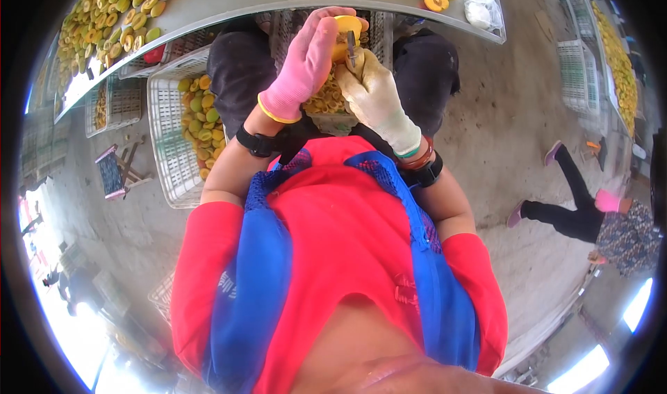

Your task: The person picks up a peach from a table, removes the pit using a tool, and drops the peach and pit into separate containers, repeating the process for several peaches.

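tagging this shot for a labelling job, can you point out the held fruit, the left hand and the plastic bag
held fruit (349,23): head view, on its yellow surface
left hand (308,64): head view, on the middle of its pink glove
plastic bag (480,6): head view, on its middle

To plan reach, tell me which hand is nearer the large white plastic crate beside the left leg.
Left. The pink-gloved left hand is right of the crate; the white-gloved right hand is farther right.
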Motion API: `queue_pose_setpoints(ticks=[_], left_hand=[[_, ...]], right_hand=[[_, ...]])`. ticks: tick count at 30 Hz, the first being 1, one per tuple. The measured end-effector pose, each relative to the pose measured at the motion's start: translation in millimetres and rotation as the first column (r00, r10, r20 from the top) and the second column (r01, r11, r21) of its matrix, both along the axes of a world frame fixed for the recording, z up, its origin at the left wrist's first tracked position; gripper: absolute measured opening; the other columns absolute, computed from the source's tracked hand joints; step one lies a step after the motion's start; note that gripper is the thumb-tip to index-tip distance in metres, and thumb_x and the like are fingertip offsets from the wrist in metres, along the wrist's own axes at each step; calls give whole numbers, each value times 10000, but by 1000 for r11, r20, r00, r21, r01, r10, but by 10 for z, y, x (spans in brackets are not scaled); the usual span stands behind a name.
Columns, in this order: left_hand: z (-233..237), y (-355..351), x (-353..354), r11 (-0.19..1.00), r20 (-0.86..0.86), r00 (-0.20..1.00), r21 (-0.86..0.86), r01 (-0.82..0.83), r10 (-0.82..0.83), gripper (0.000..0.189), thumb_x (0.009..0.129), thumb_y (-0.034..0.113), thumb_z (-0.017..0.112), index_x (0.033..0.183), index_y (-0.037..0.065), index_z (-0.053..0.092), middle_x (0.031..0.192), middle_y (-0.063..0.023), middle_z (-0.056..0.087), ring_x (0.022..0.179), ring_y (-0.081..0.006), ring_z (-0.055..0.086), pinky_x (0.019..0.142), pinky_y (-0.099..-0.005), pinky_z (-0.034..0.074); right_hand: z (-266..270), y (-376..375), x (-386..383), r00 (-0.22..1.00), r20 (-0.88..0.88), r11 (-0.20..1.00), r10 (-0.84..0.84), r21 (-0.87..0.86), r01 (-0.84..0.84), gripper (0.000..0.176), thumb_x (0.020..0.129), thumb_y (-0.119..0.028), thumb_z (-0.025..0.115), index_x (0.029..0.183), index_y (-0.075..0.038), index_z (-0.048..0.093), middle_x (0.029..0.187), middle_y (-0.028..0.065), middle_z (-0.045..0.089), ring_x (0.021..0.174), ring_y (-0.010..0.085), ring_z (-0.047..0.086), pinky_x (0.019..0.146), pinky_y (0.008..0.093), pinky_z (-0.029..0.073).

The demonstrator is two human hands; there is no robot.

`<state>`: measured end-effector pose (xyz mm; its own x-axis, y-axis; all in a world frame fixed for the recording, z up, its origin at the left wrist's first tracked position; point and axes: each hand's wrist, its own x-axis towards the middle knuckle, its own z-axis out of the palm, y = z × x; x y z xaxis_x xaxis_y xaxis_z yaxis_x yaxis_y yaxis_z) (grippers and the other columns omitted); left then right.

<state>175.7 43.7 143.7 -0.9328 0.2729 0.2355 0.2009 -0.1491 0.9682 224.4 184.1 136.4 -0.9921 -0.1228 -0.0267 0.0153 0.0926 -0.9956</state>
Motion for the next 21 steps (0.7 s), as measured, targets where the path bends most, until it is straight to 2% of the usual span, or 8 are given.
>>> queue_pose_setpoints(ticks=[3,4,6,8,11,15,18,21], left_hand=[[-145,96,40,989,28,1000,150,-18,14,482,1074,413,410,1304,-4,488,1188,-131,649,1106,-157,589,967,-294,467],[-184,110,33,984,33,999,177,-26,21,414,1081,353,435,1297,4,493,1172,-117,655,1093,-139,590,959,-284,469],[-195,129,20,980,-34,999,197,-14,21,413,1078,352,444,1291,2,500,1163,-122,658,1053,-147,605,948,-296,477],[-165,126,28,971,-7,1000,238,15,-14,418,1078,359,441,1283,1,511,1148,-125,664,1038,-154,612,946,-303,478],[-60,60,46,993,32,997,99,63,-67,634,1048,549,389,1276,-28,520,1126,-153,677,1009,-173,622,907,-309,494],[-91,40,30,973,110,974,140,182,-198,718,1011,631,394,1275,-21,537,1116,-150,682,983,-180,634,891,-314,507],[-95,47,32,973,124,970,127,191,-207,772,987,683,382,1272,-16,542,1105,-146,685,952,-179,641,832,-307,526],[-96,3,-14,983,182,982,182,25,-59,775,1000,680,334,1263,-18,546,1095,-146,686,902,-176,648,751,-298,537]], right_hand=[[-46,-20,2,999,41,989,14,-149,-8,156,932,-105,618,899,-8,500,632,42,550,534,136,560,495,303,440],[-34,-21,15,994,96,984,43,-177,-25,128,948,-113,600,922,-25,511,637,22,537,517,113,520,472,281,408],[30,-12,44,975,198,970,101,-236,-53,80,980,-130,564,969,-58,533,648,-18,512,483,67,440,426,239,343],[138,58,38,897,343,904,279,-408,-125,96,985,-156,564,959,-71,527,626,-19,482,437,77,412,396,243,320],[220,161,49,764,442,791,469,-596,-140,139,992,-206,574,944,-87,520,602,-23,435,391,84,366,368,245,285],[218,205,33,647,423,660,635,-731,-170,183,988,-229,574,871,-108,503,568,-26,411,371,86,384,343,247,293],[141,249,33,654,377,637,656,-742,-210,205,992,-249,576,872,-102,499,576,-25,408,371,79,372,339,240,291],[112,221,68,624,372,622,687,-745,-242,214,991,-254,582,875,-92,503,594,-21,427,381,81,387,341,237,298]])
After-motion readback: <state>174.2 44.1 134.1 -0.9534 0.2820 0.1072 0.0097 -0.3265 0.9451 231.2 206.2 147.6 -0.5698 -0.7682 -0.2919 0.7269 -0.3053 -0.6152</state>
